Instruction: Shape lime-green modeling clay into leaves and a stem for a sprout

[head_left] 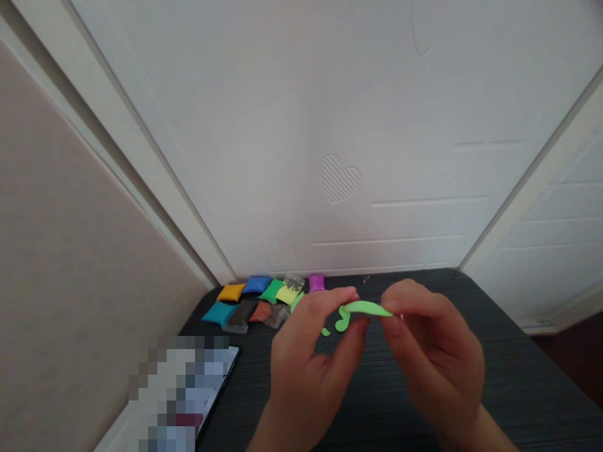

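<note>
A thin, slightly arched strip of light green modelling clay (370, 307) is held up in front of me over the table. My right hand (438, 351) pinches its right end between thumb and index finger. The thumb and index finger of my left hand (313, 364) are bent around the strip's left end; their exact contact is partly hidden. Just below that end is a curled green clay piece (343, 321), and I cannot tell whether it joins the strip. A small green clay scrap (326, 331) is beside my left fingers.
Several clay packets, including a yellow packet (231, 292), a blue packet (257, 284), a teal packet (219, 313) and a purple packet (316, 282), lie at the back left of the dark table (377, 402). A blurred-out screen device (202, 395) lies front left. A white panel (282, 125) stands behind.
</note>
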A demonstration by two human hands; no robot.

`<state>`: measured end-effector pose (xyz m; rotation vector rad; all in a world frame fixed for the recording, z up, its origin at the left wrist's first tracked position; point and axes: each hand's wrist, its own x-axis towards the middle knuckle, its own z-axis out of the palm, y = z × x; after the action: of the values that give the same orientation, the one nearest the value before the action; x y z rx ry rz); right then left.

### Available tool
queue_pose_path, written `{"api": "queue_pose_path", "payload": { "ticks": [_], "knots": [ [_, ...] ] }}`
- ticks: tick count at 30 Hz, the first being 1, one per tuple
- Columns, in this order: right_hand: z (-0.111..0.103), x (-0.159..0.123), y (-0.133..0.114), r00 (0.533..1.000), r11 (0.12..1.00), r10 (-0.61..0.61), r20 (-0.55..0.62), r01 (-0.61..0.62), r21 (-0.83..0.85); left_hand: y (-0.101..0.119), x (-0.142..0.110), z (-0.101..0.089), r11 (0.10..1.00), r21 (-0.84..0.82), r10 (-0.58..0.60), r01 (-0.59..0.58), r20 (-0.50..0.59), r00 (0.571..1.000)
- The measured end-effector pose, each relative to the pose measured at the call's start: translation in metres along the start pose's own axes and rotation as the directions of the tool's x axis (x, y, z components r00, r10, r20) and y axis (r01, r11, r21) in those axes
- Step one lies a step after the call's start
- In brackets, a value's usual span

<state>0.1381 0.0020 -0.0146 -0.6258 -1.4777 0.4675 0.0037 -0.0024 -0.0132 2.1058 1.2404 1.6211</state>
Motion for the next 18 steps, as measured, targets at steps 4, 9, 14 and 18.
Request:
{"api": "queue_pose_path", "payload": {
  "ticks": [4,9,14,18],
  "knots": [
    [-0.004,0.003,0.003,0.999,0.989,-0.036,0.022,0.039,-0.14,-0.004,0.002,-0.002,0.999,0.013,0.033,-0.033,-0.058,0.998],
    [-0.015,0.008,0.011,0.967,0.878,-0.238,0.09,0.253,-0.406,-0.003,0.003,-0.003,0.986,0.119,0.132,-0.12,-0.1,0.986],
    [-0.014,0.008,0.016,0.968,0.893,-0.247,0.051,0.248,-0.376,-0.003,0.004,-0.002,0.974,0.168,0.17,-0.154,-0.084,0.982],
    [-0.012,0.008,0.015,0.974,0.917,-0.222,0.036,0.221,-0.332,-0.005,0.004,-0.002,0.984,0.127,0.138,-0.126,-0.095,0.986]
  ]
}}
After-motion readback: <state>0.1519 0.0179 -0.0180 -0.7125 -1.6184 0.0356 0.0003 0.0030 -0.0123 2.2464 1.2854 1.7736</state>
